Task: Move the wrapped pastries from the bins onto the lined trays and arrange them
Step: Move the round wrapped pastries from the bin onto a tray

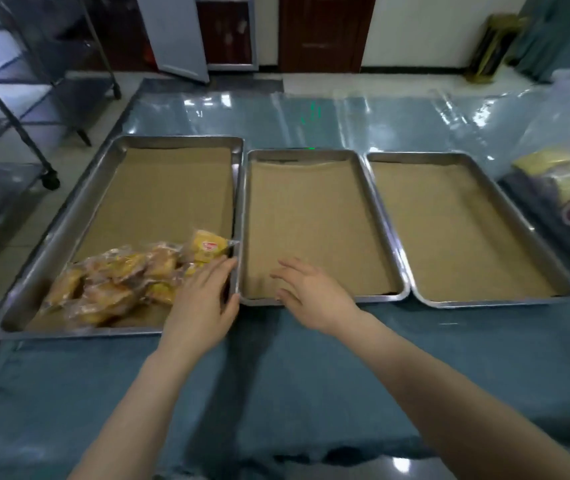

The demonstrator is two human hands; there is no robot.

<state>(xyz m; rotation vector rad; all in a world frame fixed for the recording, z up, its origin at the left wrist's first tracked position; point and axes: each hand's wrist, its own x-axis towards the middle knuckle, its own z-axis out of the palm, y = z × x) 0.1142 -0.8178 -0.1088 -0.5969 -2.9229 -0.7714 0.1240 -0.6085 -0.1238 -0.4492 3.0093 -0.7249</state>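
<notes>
Wrapped pastries (114,285) lay heaped in left tray (65,220), 7 o'clock corner. Left hand (200,306) straight-fingered at pile's 3 o'clock edge, gripped nothing. Right hand (311,296) spread, relaxed, over middle tray (378,216). Third tray (506,206) at 3 o'clock on surface (311,375).

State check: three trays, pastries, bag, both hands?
Left steel tray lined with brown paper: pastry pile at near end.
Middle lined steel tray: paper bare.
Right lined steel tray: paper bare.
Clear-wrapped yellow pastries: heaped, unarranged.
Clear plastic bag: at right, packets inside.
Left hand: open, at the pile.
Right hand: open, over middle tray.
</notes>
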